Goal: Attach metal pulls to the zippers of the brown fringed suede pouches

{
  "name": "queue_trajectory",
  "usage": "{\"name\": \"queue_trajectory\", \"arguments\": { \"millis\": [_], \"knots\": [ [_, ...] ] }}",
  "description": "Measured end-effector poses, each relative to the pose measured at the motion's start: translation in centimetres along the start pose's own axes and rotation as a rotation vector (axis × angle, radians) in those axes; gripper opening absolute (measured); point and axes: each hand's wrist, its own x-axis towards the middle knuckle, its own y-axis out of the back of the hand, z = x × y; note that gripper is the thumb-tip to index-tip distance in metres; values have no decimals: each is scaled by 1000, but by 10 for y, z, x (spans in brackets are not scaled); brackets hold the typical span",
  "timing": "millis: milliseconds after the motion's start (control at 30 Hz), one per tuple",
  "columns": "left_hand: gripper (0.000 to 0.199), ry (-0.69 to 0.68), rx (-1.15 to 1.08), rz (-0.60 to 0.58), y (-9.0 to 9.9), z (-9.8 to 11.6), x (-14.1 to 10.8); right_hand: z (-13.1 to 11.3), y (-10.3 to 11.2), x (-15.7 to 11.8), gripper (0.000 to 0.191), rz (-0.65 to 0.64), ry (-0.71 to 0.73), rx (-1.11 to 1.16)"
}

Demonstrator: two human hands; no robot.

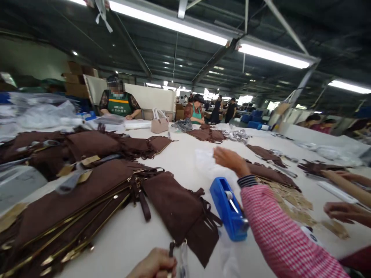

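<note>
Pinching a dark strap [171, 251] with the left hand [158, 263], beside the brown bag [176, 204] flat on the white table [116, 247]; reaching to white plastic [204, 160] with the right hand [230, 159], too blurred to tell the grip. Liable to knock the blue tape dispenser [224, 210], in the way, by pulling the sleeve [278, 227] back low; flanked by stacked pouches [72, 189] and another person's hand [346, 211]

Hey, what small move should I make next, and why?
Perhaps draw the thin white material closer with your right hand, which is over it, since your left hand is occupied holding the dark strap by the brown fringed pouch.
</note>
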Motion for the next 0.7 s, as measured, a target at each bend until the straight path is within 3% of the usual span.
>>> {"name": "queue_trajectory", "arguments": {
  "millis": [133, 200, 267, 400, 700],
  "knots": [
    [20, 106, -1, 28, -1, 12, 5, 131, -37, -78, 25, -65, -275, 32],
    [18, 138, -17, 56, 2, 15, 6, 178, -51, -105, 32, -73, -384, 49],
    [16, 149, -33, 78, 5, 15, 5, 207, -56, -116, 38, -38, -463, 59],
    [20, 141, -43, 100, 5, 13, 3, 227, -52, -110, 40, 39, -491, 66],
    [34, 124, -42, 183, -1, 7, 8, 221, -54, -110, 38, 65, -505, 82]
  ]
}}
